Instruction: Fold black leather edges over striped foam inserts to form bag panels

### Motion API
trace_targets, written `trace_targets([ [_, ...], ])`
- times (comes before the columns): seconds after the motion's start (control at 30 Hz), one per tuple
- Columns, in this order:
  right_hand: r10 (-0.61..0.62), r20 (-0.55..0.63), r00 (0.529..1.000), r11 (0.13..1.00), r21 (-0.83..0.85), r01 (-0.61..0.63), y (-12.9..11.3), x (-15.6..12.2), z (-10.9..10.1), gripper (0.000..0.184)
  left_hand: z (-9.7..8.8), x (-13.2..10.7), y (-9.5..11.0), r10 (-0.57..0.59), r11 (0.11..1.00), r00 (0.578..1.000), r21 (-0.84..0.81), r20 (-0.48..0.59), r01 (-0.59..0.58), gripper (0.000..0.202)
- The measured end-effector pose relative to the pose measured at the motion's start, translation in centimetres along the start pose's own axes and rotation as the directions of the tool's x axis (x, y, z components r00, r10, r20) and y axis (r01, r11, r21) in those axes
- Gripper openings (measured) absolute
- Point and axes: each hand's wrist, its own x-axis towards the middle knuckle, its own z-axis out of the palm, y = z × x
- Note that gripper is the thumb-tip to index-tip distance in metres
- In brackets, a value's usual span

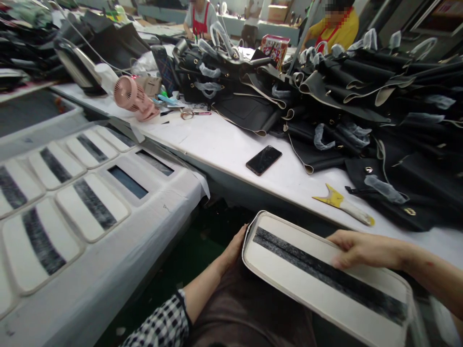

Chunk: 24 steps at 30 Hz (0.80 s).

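A long cream bag base [304,262] with rounded corners, a raised rim and a dark strip along its middle lies tilted above my lap. At its left end, my left hand [237,246] grips the edge, its fingers mostly hidden behind the side. My right hand [356,248] is closed over the far long edge, thumb pressed on the cream face close to the dark strip. Whatever hangs beneath the base is largely out of sight. A yellow and white pointed tool [343,205] lies on the table just beyond my right hand.
Cream panels [92,207] with dark strips lie in rows on the left table. Ahead, the white table [213,137] holds a phone [264,160], pink fan [132,96], kettle [79,67] and piled black bags [347,101]. People in red aprons [200,21] are behind.
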Motion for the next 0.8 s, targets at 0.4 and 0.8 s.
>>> trace_targets([
  [0.4,-0.624,-0.497,0.603,0.597,-0.801,-0.042,5.6,2.9,7.4,0.057,1.8,-0.5,0.5,-0.112,0.984,0.992,-0.131,0.055,0.119,0.060],
  [0.8,-0.754,-0.199,0.626,0.236,-0.972,-0.025,1.5,7.4,10.7,0.062,1.4,-0.2,0.5,-0.158,0.964,0.939,-0.158,0.307,0.214,0.070],
])
